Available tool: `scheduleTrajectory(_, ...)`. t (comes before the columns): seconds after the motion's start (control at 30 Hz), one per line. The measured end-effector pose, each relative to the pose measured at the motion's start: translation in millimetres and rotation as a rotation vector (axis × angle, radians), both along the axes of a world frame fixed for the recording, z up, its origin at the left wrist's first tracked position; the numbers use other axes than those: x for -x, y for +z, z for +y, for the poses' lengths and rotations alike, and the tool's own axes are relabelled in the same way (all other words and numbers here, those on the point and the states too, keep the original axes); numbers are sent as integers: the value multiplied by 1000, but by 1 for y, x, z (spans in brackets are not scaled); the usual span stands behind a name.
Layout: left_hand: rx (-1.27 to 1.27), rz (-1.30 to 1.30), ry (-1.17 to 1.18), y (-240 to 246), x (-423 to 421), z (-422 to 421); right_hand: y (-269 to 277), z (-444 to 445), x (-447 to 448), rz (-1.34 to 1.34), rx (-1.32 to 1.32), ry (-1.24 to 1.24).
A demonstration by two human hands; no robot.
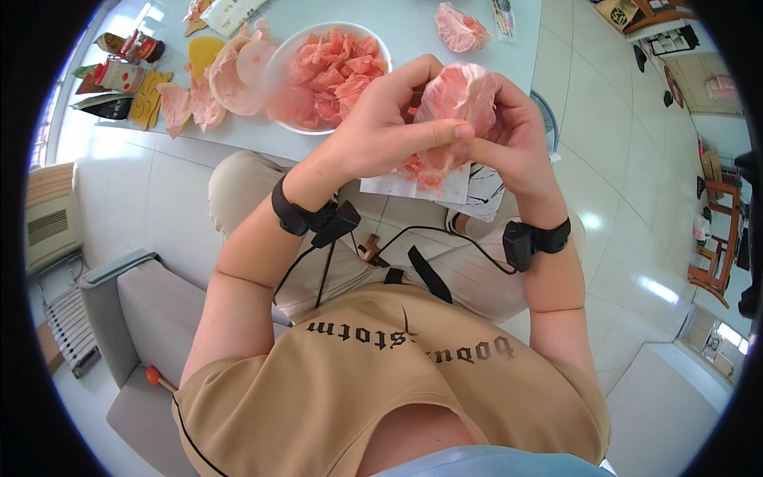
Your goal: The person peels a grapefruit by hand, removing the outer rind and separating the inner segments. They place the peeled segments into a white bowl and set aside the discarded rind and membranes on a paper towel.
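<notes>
Above the table's near edge I hold a peeled chunk of red pomelo [456, 98] with pale membrane still on it. My left hand [381, 122] grips its left side, and my right hand [521, 134] wraps round its right side. Both thumbs meet at the front of the fruit, while several fingers are hidden behind it. Just left of the hands, a white bowl [286, 45] contains many loose pieces of pink pomelo flesh [334, 71]. Beneath the hands, torn membrane scraps [432, 176] lie on white paper [387, 186]. Another pomelo chunk [462, 28] rests farther back.
Thick pomelo peels [229, 77] spread left of the bowl. Beyond them stand jars and packets [122, 74]. A slim clear packet [503, 19] lies at the back right. Part of a round bin [545, 119] shows beside the table's right edge. A grey sofa [161, 316] is on the left.
</notes>
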State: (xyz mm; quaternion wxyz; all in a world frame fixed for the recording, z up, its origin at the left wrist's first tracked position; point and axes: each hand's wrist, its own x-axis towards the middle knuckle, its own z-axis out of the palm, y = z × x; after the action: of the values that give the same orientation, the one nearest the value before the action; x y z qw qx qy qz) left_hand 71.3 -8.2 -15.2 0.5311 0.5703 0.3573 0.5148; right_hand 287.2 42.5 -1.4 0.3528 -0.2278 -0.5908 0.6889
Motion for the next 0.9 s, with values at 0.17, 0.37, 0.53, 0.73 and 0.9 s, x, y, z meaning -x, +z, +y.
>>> scheduleTrajectory(0.17,-32,-62,11,-2,3,2,2,1,-1,4,7,12)
scheduleTrajectory(0.37,-40,76,175,-3,3,3,0,5,-7,-6,21,-48)
scheduleTrajectory(0.53,-18,60,417,2,29,17,9,28,-31,-90,7,-329)
scheduleTrajectory(0.73,8,-85,331,-14,13,15,-10,29,-29,-98,34,-222)
scheduleTrajectory(0.9,19,-349,369,-18,-29,5,-29,1,2,-350,-152,-92)
